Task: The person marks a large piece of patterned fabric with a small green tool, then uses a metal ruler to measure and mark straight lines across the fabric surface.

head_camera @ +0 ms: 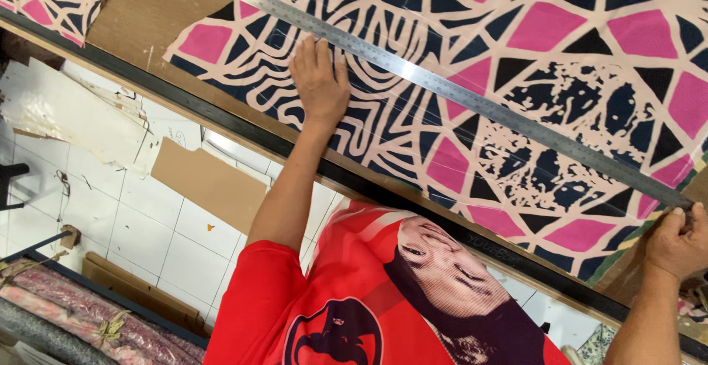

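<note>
**Ruler pinned across patterned cloth**

From my feed, the biggest thing is the cloth (pixel 516 77), pink, black and cream in a web pattern, spread over the table (pixel 147 11) and filling the view from 12 to 3 o'clock. The table's dark edge (pixel 243 125) runs from 9 down to 5 o'clock. Below it, from 7 to 9 o'clock, I see white floor tiles (pixel 147 217) with cardboard sheets (pixel 210 184) lying on them, and fabric rolls (pixel 81 306) at 8 o'clock.

The steel ruler (pixel 442 88) lies on the cloth, slanting from 12 o'clock down to 3 o'clock.

My left hand (pixel 318 77), just above centre towards 11 o'clock, lies open and flat, palm down on the cloth, fingertips touching the ruler's near edge. My right hand (pixel 678 240), at 4 o'clock, is closed around the ruler's lower end at the cloth's border.
</note>
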